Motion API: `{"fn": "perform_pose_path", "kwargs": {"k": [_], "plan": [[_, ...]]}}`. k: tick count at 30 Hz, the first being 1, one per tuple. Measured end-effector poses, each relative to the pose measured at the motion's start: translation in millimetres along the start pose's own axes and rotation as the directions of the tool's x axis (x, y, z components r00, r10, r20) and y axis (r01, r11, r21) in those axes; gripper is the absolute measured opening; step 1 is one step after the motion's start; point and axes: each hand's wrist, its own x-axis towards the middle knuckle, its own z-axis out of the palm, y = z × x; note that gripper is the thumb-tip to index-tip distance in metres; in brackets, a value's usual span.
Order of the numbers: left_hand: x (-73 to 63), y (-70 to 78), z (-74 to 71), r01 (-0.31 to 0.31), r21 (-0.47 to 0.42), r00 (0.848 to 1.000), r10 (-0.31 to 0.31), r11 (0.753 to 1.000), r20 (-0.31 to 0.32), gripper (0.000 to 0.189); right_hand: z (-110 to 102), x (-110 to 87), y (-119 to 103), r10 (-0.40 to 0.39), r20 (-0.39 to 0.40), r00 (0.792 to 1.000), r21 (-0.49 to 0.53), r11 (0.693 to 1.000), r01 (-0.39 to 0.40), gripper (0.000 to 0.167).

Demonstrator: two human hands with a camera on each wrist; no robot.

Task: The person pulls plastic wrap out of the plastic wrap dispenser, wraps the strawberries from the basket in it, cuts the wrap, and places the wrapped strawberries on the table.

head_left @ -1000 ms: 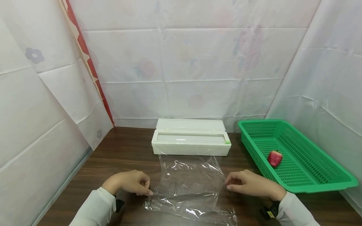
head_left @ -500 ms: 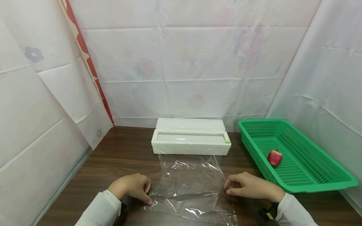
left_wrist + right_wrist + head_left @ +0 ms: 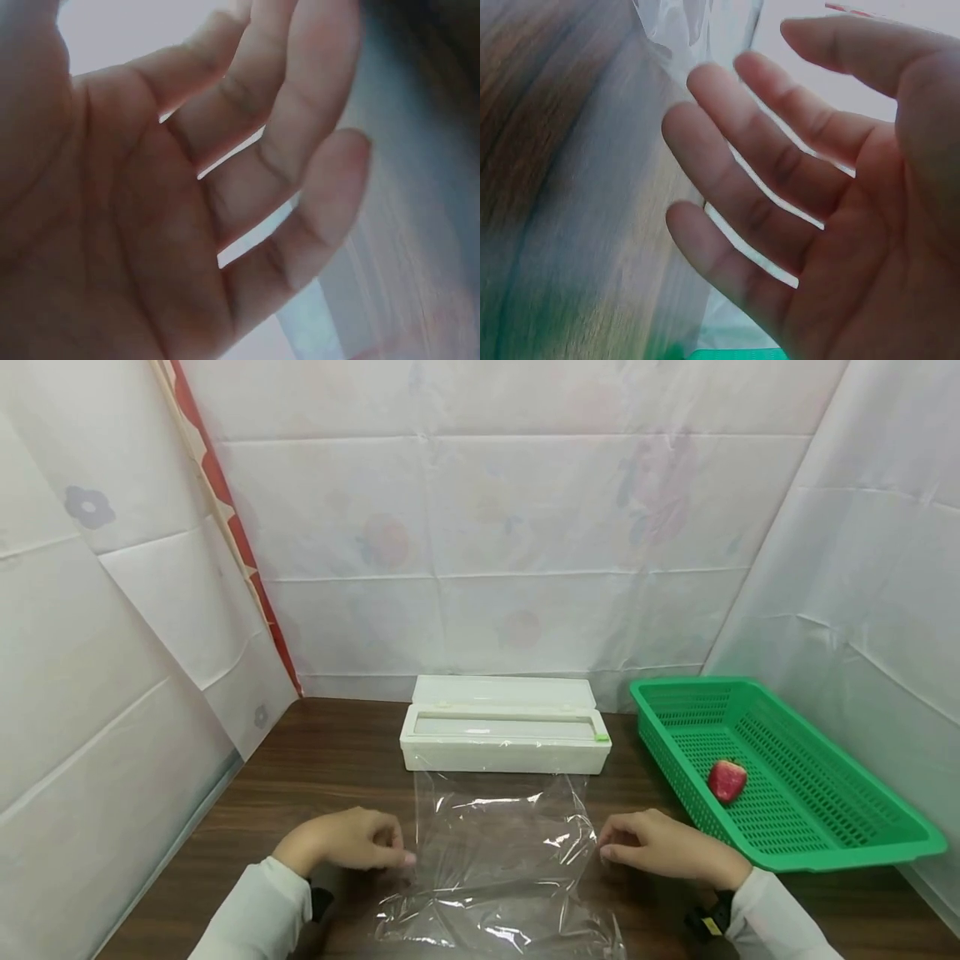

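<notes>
A sheet of clear cling film [image 3: 498,843] runs toward me over the dark table from a white cling film dispenser [image 3: 506,756], whose lid [image 3: 502,692] is raised. My left hand [image 3: 351,842] is at the film's left edge, thumb tip right beside it. Its fingers are loosely bent in the left wrist view, with nothing seen between them. On the other side, my right hand [image 3: 663,846] is by the film's right edge, fingers relaxed. The right wrist view shows that hand [image 3: 780,172] holding nothing, with some film [image 3: 676,26] beyond its fingertips.
A green plastic basket [image 3: 840,735] stands to the right, just behind my right hand, with a red apple [image 3: 727,781] in it. Pale patterned sheeting [image 3: 480,552] encloses the back and both sides of the brown wooden table [image 3: 322,760].
My left hand dipped to the film's near left corner, then moved back up along its edge. The film's left edge is straighter and its near part is spread toward me. My right hand hardly moved.
</notes>
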Motion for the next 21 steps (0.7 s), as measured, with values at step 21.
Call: {"fn": "perform_pose_path", "kwargs": {"k": [21], "plan": [[19.9,1.6,-17.6,-0.19,-0.018,0.958,0.182,0.982,-0.224,0.019,-57.7,-18.0,-18.5,0.124,-0.148,0.981,-0.085,0.987,-0.137,0.018]]}}
